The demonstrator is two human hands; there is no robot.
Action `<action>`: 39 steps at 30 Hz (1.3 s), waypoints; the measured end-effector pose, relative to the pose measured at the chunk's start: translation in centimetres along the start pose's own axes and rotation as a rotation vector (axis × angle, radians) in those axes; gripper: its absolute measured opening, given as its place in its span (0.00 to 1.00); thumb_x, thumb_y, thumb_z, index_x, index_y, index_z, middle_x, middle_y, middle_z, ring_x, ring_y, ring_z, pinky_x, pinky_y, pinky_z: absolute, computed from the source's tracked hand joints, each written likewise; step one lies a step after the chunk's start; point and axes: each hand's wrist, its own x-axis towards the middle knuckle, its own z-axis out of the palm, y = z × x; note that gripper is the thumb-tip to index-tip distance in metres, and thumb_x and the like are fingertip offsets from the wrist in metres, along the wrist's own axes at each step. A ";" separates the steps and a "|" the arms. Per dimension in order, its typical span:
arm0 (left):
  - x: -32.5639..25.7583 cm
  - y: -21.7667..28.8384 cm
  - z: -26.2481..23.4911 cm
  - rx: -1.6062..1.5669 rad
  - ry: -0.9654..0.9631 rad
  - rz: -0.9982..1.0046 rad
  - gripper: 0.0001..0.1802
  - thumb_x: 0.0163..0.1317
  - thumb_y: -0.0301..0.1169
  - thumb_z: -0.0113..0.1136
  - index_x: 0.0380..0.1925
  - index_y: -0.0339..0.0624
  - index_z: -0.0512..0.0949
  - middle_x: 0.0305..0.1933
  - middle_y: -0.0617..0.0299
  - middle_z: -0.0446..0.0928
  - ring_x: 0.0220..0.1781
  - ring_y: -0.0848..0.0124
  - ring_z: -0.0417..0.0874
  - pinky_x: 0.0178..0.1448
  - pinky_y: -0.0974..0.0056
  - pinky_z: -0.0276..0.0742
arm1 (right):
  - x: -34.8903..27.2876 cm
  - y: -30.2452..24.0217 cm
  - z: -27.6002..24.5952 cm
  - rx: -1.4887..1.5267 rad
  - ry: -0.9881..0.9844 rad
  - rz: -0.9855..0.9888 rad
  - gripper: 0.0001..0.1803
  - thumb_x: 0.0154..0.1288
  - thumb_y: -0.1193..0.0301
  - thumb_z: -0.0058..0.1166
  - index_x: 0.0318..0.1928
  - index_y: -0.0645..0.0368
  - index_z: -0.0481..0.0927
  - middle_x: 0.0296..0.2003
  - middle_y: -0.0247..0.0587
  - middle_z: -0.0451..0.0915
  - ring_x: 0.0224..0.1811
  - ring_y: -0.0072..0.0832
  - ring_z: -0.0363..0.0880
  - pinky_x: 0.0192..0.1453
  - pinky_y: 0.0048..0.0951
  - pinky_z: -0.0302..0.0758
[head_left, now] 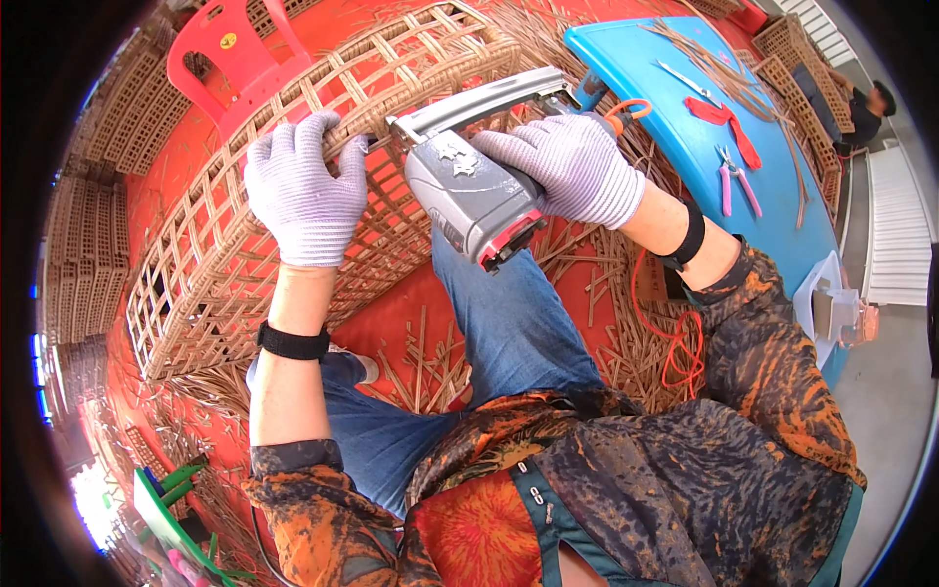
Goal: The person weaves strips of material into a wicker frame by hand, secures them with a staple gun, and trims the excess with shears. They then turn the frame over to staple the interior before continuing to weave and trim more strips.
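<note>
In a striped white-and-purple glove, my left hand [305, 186] grips the edge of a large woven wicker frame [210, 259] with open lattice sides. My gloved right hand [577, 166] is closed around the handle of a grey-and-black staple gun [465, 181] with a long silver magazine and a red-trimmed end. The gun's nose is at the frame's rim, just right of my left thumb; whether it touches the wicker I cannot tell. An orange air fitting shows behind my right hand. The wicker frame stands tilted before my knees.
At the right, a blue table [675, 108] bears pink-handled pliers [736, 181], a red strap [726, 127] and cane strips. An orange hose [675, 352] coils by my right thigh. A red chair [235, 59] stands far left. Cane scraps litter the red floor. A person [866, 117] sits far right.
</note>
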 end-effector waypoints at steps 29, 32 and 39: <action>0.2 -0.8 0.6 0.000 0.040 0.079 0.16 0.49 0.37 0.76 0.37 0.47 0.82 0.34 0.60 0.79 0.39 0.57 0.78 0.47 0.55 0.74 | 0.7 -0.4 -0.1 -0.132 -0.041 -0.084 0.29 0.55 0.71 0.61 0.60 0.50 0.74 0.34 0.35 0.82 0.34 0.33 0.85 0.38 0.37 0.80; 0.2 -0.8 0.7 0.001 0.038 0.076 0.16 0.49 0.38 0.76 0.36 0.47 0.82 0.34 0.59 0.79 0.39 0.57 0.78 0.47 0.54 0.74 | 0.8 -0.5 0.0 -0.128 -0.044 -0.075 0.29 0.55 0.72 0.60 0.60 0.50 0.74 0.34 0.35 0.83 0.35 0.33 0.85 0.39 0.37 0.80; 0.3 -1.0 1.0 -0.010 0.037 0.071 0.16 0.49 0.38 0.76 0.36 0.47 0.82 0.35 0.59 0.79 0.40 0.56 0.78 0.48 0.54 0.74 | 1.0 -0.6 1.1 -0.152 0.086 -0.074 0.34 0.48 0.61 0.69 0.59 0.48 0.76 0.27 0.32 0.81 0.29 0.31 0.84 0.28 0.36 0.76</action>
